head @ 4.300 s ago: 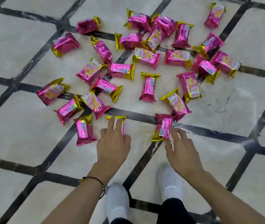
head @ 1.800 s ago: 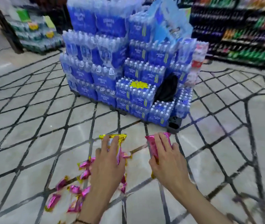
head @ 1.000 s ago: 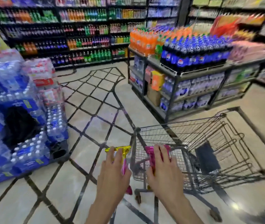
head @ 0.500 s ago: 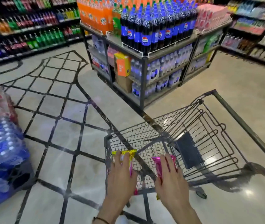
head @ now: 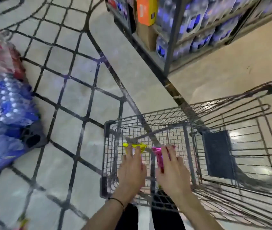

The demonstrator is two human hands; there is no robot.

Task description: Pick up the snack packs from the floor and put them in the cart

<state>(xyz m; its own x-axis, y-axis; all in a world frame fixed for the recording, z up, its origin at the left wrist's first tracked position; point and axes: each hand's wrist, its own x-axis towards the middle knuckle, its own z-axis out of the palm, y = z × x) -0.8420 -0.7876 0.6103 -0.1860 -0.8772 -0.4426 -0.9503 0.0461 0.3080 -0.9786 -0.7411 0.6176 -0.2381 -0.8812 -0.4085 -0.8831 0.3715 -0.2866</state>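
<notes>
Head: left hand (head: 132,171) and right hand (head: 173,173) grip snack packs (head: 159,156) above cart (head: 105,133).

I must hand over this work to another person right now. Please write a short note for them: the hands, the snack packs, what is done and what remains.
Left hand: grips the yellow-ended snack pack, held over the cart.
Right hand: grips the pink snack pack, also over the cart's basket.
Done: two packs are up off the floor and at the cart; neither is released yet.
Left: let both go into the basket, then collect the packs from the floor. A blurred pack seems to lie at the lower left edge.
</notes>
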